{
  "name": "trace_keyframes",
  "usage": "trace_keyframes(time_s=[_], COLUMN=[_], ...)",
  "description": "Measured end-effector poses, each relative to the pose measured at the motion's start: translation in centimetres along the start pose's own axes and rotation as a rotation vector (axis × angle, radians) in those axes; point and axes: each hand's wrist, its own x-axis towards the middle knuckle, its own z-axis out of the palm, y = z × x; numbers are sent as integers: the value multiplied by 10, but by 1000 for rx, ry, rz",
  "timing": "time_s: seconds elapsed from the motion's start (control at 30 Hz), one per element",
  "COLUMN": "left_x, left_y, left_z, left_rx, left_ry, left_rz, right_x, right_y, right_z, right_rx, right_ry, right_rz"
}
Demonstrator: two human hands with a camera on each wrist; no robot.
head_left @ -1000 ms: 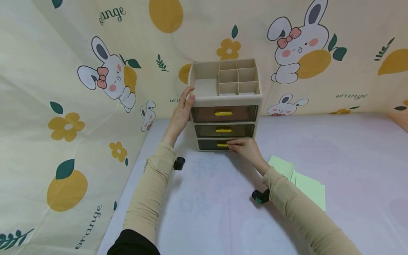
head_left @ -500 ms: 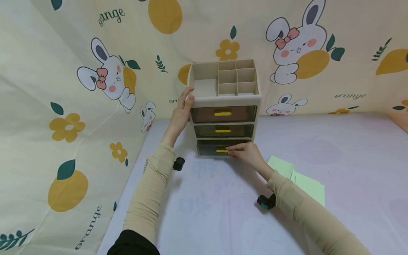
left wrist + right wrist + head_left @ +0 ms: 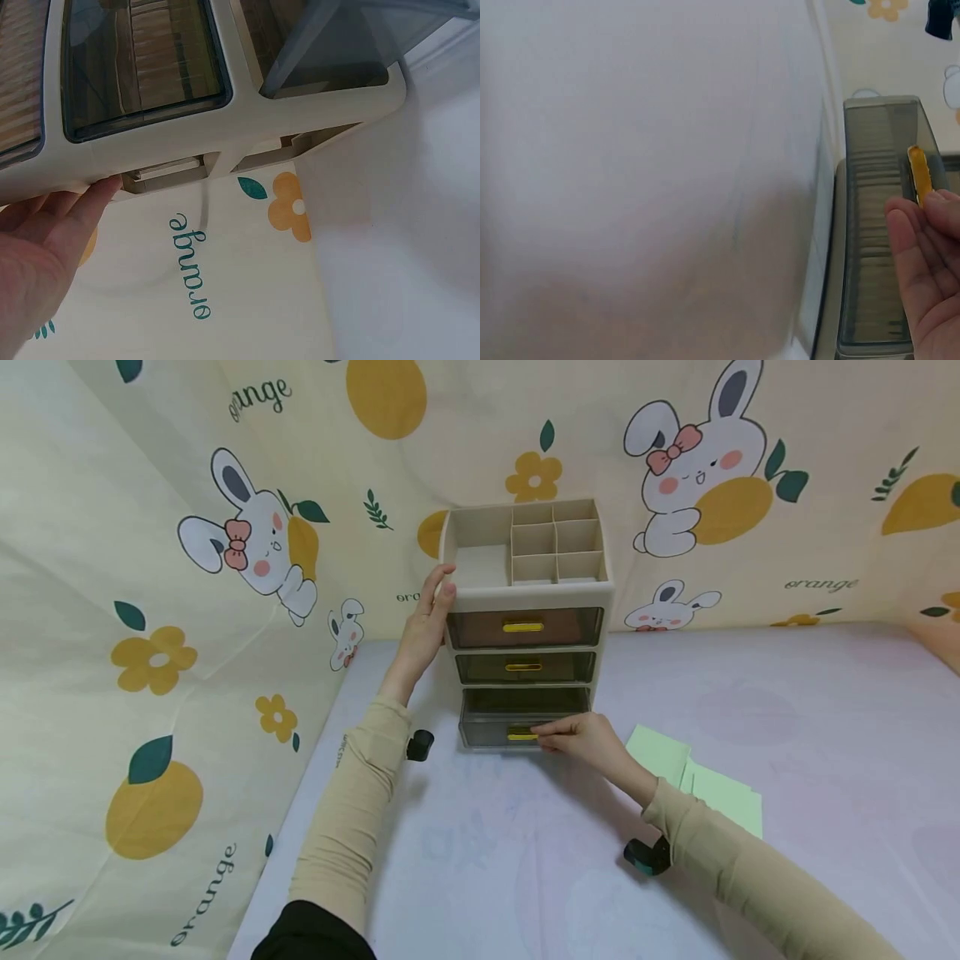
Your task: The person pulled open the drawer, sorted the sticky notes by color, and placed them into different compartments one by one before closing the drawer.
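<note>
A cream desktop drawer organizer (image 3: 528,597) stands upright against the patterned backdrop, with a divided open top and three smoky see-through drawers with yellow handles. The bottom drawer (image 3: 487,735) is pulled partway out; the upper two are closed. My right hand (image 3: 588,743) pinches the right end of that drawer's yellow handle (image 3: 920,174) between thumb and fingers. My left hand (image 3: 422,631) rests against the organizer's upper left side, fingers stretched along it; in the left wrist view its fingertips touch the cream side wall (image 3: 157,139).
Light green paper sheets (image 3: 723,789) lie on the pale table right of the organizer, partly behind the right forearm. Dark wrist devices (image 3: 647,857) sit at both wrists. A bunny-and-orange printed backdrop (image 3: 262,568) rises behind and at the left.
The bottom drawer has slid out toward me from closed, with my right hand drawing back on its handle. My left hand stays in place on the organizer's side.
</note>
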Motion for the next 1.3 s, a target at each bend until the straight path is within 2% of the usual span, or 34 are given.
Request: trace_keyframes(time_s=[0.23,0.57,0.73,0.93,1.1,1.3], left_x=[0,0,-1,-1,-1,-1], left_y=[1,0,0,1,1,1], left_z=[-1,1,1,-1,-1,-1], left_rx=[-6,-20,-6,4,10,-4], left_ry=[-3,-11,-1,4,6,1], left_rz=[3,3,-1,-14,-23,-18], right_x=[-11,-23,-25,-27,-29,-33], right_y=[-1,-7,-9,-12,-16,-9], right_z=[-1,1,2,1,-6,-25], right_rx=[-20,-29,-44,22,101,170], right_ry=[-32,-69,-80,-126,-121,-106], right_rz=[-27,-5,-46,-17,5,20])
